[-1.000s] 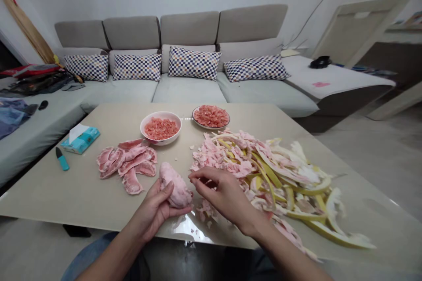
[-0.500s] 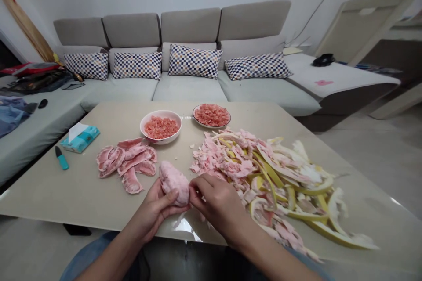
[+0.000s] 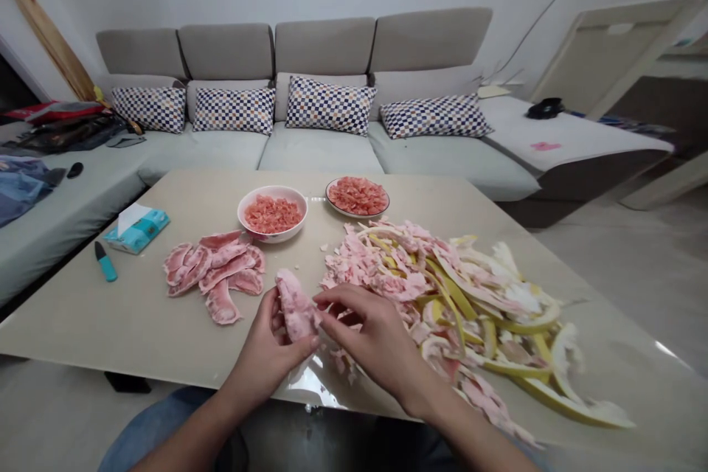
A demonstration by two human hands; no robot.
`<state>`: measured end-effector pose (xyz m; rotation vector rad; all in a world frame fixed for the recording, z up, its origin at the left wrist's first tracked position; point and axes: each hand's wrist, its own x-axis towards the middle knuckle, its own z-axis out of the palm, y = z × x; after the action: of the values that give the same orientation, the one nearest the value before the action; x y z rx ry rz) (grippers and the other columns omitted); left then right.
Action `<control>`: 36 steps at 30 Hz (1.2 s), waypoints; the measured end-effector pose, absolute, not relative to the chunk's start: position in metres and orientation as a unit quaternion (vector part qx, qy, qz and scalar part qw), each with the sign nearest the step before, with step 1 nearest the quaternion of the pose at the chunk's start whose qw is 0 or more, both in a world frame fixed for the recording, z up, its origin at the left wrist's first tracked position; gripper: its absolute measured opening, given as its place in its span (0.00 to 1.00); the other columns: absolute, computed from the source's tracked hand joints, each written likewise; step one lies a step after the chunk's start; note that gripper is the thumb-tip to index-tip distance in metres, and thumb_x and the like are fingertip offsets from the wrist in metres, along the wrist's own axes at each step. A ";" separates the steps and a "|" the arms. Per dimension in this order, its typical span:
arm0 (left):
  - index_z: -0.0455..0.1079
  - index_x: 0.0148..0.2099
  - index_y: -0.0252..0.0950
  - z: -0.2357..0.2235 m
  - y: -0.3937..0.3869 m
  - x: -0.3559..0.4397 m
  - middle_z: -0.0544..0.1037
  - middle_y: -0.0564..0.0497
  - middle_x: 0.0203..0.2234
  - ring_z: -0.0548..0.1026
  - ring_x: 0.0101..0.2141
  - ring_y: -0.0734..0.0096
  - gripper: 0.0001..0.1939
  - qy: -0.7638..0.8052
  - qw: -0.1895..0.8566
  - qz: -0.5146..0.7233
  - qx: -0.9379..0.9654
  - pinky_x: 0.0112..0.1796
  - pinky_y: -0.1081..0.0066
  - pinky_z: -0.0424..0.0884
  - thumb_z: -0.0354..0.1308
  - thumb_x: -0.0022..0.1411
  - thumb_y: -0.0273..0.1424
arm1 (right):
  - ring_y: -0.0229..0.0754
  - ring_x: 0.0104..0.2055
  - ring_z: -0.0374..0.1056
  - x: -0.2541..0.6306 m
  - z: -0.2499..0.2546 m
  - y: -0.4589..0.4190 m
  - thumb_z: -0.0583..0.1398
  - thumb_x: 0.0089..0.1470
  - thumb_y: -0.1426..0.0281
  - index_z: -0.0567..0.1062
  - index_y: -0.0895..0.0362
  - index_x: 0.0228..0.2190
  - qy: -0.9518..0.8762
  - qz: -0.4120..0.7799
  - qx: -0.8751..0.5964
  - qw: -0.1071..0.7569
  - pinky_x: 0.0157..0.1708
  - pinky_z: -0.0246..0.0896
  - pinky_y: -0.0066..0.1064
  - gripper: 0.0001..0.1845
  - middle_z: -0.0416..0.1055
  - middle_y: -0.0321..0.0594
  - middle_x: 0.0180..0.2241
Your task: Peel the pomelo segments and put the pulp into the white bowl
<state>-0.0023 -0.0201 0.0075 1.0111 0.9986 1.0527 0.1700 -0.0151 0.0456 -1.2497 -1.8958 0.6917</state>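
While the left hand (image 3: 271, 354) holds a pink, pith-covered pomelo chunk (image 3: 296, 302) tilted above the near edge of the bench (image 3: 138, 317), the right hand (image 3: 370, 332) is at the chunk's right side, thumb and fingertips narrowed; cannot tell whether they pinch the pith. Just right: a heap of pomelo peel (image 3: 450, 287), yellow rind strips (image 3: 520, 368) mixed with pink pith scraps (image 3: 354, 258). Left of the chunk: crescent-shaped pomelo pieces (image 3: 226, 269), overlapping on the bench. Behind these, a white bowl (image 3: 276, 238) of reddish pulp (image 3: 273, 214); near it, apart, a dark-rimmed plate (image 3: 359, 216) with more. Far left: tissue pack (image 3: 137, 230), turquoise-handled knife (image 3: 106, 264) beside it. Grey sofa (image 3: 318, 155) beyond, four checkered cushions (image 3: 330, 105) on it.
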 end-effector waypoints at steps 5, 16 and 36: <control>0.52 0.58 0.39 0.004 -0.023 0.007 0.68 0.39 0.54 0.71 0.52 0.57 0.38 0.475 0.589 0.463 0.462 0.49 0.63 0.69 0.67 0.49 0.27 | 0.38 0.30 0.69 0.158 0.040 -0.021 0.58 0.52 0.76 0.77 0.57 0.31 -0.731 0.239 -0.515 0.377 0.32 0.63 0.29 0.07 0.74 0.39 0.29; 0.56 0.57 0.38 0.003 -0.020 0.004 0.70 0.39 0.53 0.70 0.53 0.55 0.38 0.430 0.638 0.466 0.438 0.50 0.63 0.68 0.70 0.46 0.29 | 0.34 0.22 0.64 0.164 0.047 -0.017 0.58 0.44 0.80 0.73 0.58 0.22 -0.704 0.319 -0.533 0.344 0.22 0.55 0.23 0.07 0.68 0.33 0.19; 0.62 0.57 0.39 0.016 -0.015 -0.010 0.76 0.42 0.48 0.73 0.49 0.54 0.35 0.406 0.729 0.474 0.280 0.48 0.57 0.70 0.69 0.47 0.29 | 0.41 0.37 0.70 0.199 0.045 0.006 0.52 0.50 0.79 0.76 0.57 0.28 -0.733 0.178 -0.545 0.366 0.39 0.63 0.32 0.13 0.74 0.41 0.32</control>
<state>-0.0102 -0.0145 0.0163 0.6174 0.8938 1.0441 0.1991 0.0060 0.0449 -1.4008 -1.8832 0.4572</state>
